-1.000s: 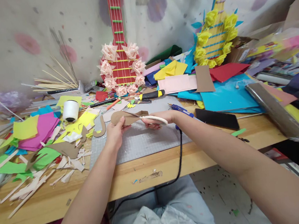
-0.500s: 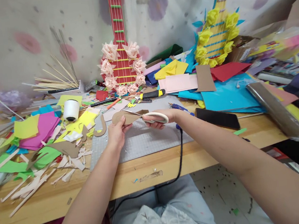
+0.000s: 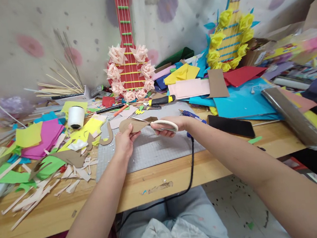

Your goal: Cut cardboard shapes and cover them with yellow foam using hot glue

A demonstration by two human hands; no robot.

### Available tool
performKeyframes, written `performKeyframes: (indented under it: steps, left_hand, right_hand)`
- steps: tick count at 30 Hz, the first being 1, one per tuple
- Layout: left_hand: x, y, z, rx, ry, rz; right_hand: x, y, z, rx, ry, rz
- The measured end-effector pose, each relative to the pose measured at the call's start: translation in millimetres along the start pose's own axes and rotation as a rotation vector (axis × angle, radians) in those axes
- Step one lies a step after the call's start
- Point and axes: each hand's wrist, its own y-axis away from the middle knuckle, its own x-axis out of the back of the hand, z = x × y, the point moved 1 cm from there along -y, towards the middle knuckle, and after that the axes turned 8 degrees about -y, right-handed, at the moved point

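Cardboard cutout (image 3: 134, 125) meets scissors (image 3: 160, 125)
Left hand (image 3: 124, 144) pinches it; right hand (image 3: 174, 125), at 3 o'clock, grips scissors, blades pointing 9 o'clock.

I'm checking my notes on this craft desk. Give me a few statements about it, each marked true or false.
1. The left hand holds a brown cardboard piece. True.
2. The right hand holds a pen. False: it holds scissors with pale handles.
3. A black phone lies to the right of the grey mat. True.
4. The flowers on the red guitar are yellow. False: they are pink.
5. The white roll stands on the mat. False: it stands left of it, among paper scraps.
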Motion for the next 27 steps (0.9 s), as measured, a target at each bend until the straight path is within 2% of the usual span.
performKeyframes:
  steps: [9,15,27]
  left_hand:
    - [0.6,0.0,-0.5,-0.01,-0.013,-0.02]
    - [-0.3,1.9,-0.3,-0.004,-0.023,-0.017]
    - [2.5,-1.2,-3.1,-0.004,-0.027,-0.032]
  right_hand:
    - [-4.0,5.7,-3.4,-0.005,0.074,0.079]
    - [-0.9,4.4,-1.1,0.01,0.039,0.031]
    - [-3.0,7.2,-2.3,0.059,0.163,0.088]
